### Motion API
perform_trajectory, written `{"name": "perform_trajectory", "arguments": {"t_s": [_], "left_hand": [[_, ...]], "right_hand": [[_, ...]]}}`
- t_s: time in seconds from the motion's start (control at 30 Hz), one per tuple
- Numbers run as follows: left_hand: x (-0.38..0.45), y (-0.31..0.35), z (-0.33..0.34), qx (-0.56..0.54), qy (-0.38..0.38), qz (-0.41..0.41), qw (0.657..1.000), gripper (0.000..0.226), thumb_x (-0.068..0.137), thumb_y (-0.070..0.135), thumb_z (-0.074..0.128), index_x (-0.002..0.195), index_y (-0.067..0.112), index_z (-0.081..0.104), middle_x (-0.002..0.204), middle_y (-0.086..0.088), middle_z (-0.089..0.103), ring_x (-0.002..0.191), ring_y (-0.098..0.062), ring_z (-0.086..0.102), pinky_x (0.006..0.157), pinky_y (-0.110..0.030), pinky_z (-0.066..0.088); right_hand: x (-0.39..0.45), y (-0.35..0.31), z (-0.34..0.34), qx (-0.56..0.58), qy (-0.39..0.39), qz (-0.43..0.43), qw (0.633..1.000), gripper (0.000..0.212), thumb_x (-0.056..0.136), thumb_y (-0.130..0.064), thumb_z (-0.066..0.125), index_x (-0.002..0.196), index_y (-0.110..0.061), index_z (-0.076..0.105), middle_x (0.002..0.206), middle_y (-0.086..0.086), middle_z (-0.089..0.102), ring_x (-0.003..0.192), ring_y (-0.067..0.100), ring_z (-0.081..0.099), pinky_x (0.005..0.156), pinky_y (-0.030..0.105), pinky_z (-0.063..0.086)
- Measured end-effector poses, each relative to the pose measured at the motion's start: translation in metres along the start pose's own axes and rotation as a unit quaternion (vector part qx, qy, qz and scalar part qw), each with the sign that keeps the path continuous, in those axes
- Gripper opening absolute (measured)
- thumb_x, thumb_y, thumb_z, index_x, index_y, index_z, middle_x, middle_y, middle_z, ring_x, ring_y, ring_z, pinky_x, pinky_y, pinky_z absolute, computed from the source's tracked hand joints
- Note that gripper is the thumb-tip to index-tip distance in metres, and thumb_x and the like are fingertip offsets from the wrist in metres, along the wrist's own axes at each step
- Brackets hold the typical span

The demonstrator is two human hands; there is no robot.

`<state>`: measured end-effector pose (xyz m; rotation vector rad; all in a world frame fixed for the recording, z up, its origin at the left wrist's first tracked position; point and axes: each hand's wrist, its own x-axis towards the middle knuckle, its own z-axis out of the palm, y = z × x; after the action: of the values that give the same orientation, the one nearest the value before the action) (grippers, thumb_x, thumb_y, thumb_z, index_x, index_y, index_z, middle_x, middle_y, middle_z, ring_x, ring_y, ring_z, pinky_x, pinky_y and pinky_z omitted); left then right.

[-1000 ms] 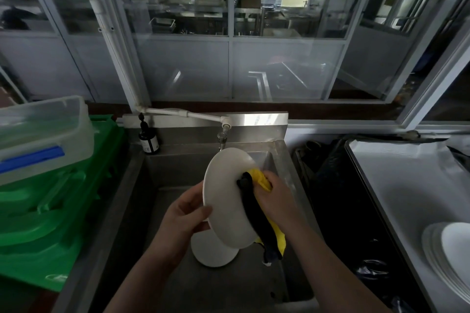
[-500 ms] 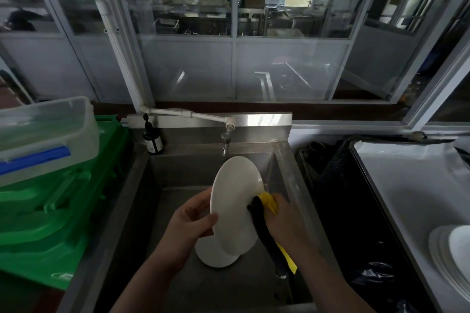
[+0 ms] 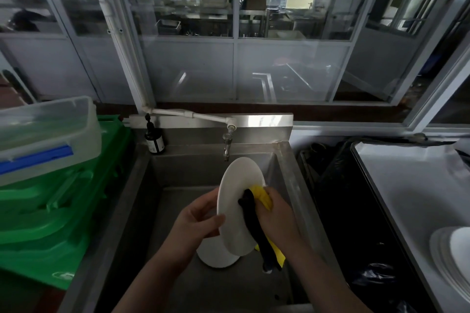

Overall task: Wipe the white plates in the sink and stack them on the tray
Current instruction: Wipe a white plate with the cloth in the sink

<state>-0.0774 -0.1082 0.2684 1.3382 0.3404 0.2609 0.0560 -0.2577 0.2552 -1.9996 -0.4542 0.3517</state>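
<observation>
Over the steel sink, the left hand grips a white plate by its edge, holding it tilted on edge under the tap. The right hand clutches a yellow and black cloth pressed against the plate's face. Another plate lies in the basin below. On the right, the tray carries stacked plates.

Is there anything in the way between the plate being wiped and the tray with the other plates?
Yes. The held plate is over the sink, and the tray lies to the right. Between them are the sink's right wall and a gap with black bags; the plate would probably have to be lifted over both.
</observation>
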Motion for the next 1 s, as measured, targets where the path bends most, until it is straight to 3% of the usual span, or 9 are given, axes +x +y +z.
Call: {"name": "perform_trajectory", "arguments": {"t_s": [0.1, 0.17, 0.3, 0.43, 0.5, 0.63, 0.77, 0.87, 1.0], "left_hand": [[-0.001, 0.002, 0.001, -0.003, 0.000, 0.000, 1.000, 0.052, 0.088, -0.008, 0.063, 0.131, 0.021, 0.061, 0.124, 0.004, 0.071, 0.111, -0.020, 0.069, 0.073, -0.032, 0.059], [-0.002, 0.002, 0.001, -0.004, -0.009, 0.001, 1.000, 0.052, 0.087, -0.008, 0.065, 0.129, 0.022, 0.063, 0.124, 0.003, 0.071, 0.111, -0.018, 0.069, 0.073, -0.031, 0.059], [-0.003, 0.002, -0.002, -0.009, -0.018, -0.001, 1.000, 0.058, 0.077, 0.009, 0.075, 0.131, 0.024, 0.063, 0.127, 0.001, 0.069, 0.116, -0.021, 0.067, 0.080, -0.036, 0.059], [-0.003, 0.003, -0.004, 0.008, -0.027, -0.007, 1.000, 0.057, 0.071, 0.029, 0.076, 0.127, 0.036, 0.067, 0.128, -0.002, 0.069, 0.116, -0.025, 0.067, 0.082, -0.038, 0.058], [-0.003, 0.003, -0.006, 0.023, -0.033, -0.009, 0.999, 0.056, 0.072, 0.033, 0.075, 0.127, 0.037, 0.066, 0.128, -0.002, 0.068, 0.116, -0.027, 0.066, 0.090, -0.047, 0.057], [-0.006, 0.000, -0.010, 0.034, -0.031, -0.009, 0.999, 0.056, 0.074, 0.033, 0.074, 0.129, 0.036, 0.064, 0.131, -0.001, 0.067, 0.119, -0.029, 0.064, 0.100, -0.061, 0.049], [-0.008, -0.002, -0.011, 0.015, -0.033, -0.008, 0.999, 0.052, 0.076, 0.024, 0.073, 0.127, 0.032, 0.067, 0.129, -0.006, 0.067, 0.118, -0.032, 0.064, 0.097, -0.056, 0.053], [-0.008, -0.003, -0.012, 0.005, -0.037, -0.008, 0.999, 0.053, 0.078, 0.017, 0.072, 0.129, 0.030, 0.066, 0.130, -0.009, 0.067, 0.119, -0.032, 0.064, 0.099, -0.058, 0.051], [-0.008, 0.000, -0.011, -0.004, -0.037, -0.007, 0.999, 0.056, 0.073, 0.024, 0.077, 0.128, 0.029, 0.067, 0.128, -0.010, 0.068, 0.117, -0.033, 0.065, 0.096, -0.056, 0.054]], "right_hand": [[-0.004, -0.016, 0.002, 0.038, 0.006, -0.049, 0.998, 0.027, 0.093, -0.043, 0.062, 0.091, -0.016, 0.063, 0.082, 0.002, 0.067, 0.074, 0.006, 0.062, 0.057, 0.014, 0.047], [-0.005, -0.020, 0.002, 0.035, 0.002, -0.059, 0.998, 0.020, 0.094, -0.044, 0.061, 0.091, -0.024, 0.063, 0.081, -0.003, 0.067, 0.075, 0.000, 0.062, 0.059, 0.011, 0.047], [-0.003, -0.019, 0.007, -0.001, 0.000, -0.101, 0.995, 0.020, 0.093, -0.055, 0.056, 0.095, -0.035, 0.061, 0.083, -0.007, 0.067, 0.077, 0.005, 0.065, 0.069, 0.029, 0.057], [-0.007, -0.027, 0.013, -0.006, -0.020, -0.109, 0.994, 0.027, 0.094, -0.060, 0.050, 0.112, -0.041, 0.058, 0.099, -0.016, 0.066, 0.091, 0.000, 0.062, 0.081, 0.030, 0.056], [-0.011, -0.033, 0.014, 0.013, -0.023, -0.114, 0.993, 0.026, 0.095, -0.058, 0.051, 0.110, -0.039, 0.060, 0.099, -0.017, 0.066, 0.093, -0.001, 0.062, 0.083, 0.030, 0.055], [-0.024, -0.044, 0.013, 0.078, -0.077, -0.122, 0.987, 0.017, 0.097, -0.050, 0.054, 0.103, -0.038, 0.063, 0.097, -0.017, 0.068, 0.094, -0.001, 0.064, 0.081, 0.021, 0.053], [-0.024, -0.041, 0.012, 0.064, -0.098, -0.134, 0.984, 0.016, 0.097, -0.046, 0.056, 0.109, -0.038, 0.062, 0.103, -0.016, 0.068, 0.099, 0.001, 0.063, 0.087, 0.030, 0.055], [-0.021, -0.037, 0.011, 0.044, -0.102, -0.138, 0.984, 0.015, 0.096, -0.043, 0.057, 0.111, -0.040, 0.061, 0.104, -0.019, 0.067, 0.099, 0.000, 0.063, 0.087, 0.029, 0.055], [-0.015, -0.026, 0.011, -0.007, -0.096, -0.147, 0.984, 0.023, 0.097, -0.041, 0.058, 0.119, -0.036, 0.059, 0.111, -0.017, 0.065, 0.103, 0.000, 0.061, 0.090, 0.032, 0.055]]}}
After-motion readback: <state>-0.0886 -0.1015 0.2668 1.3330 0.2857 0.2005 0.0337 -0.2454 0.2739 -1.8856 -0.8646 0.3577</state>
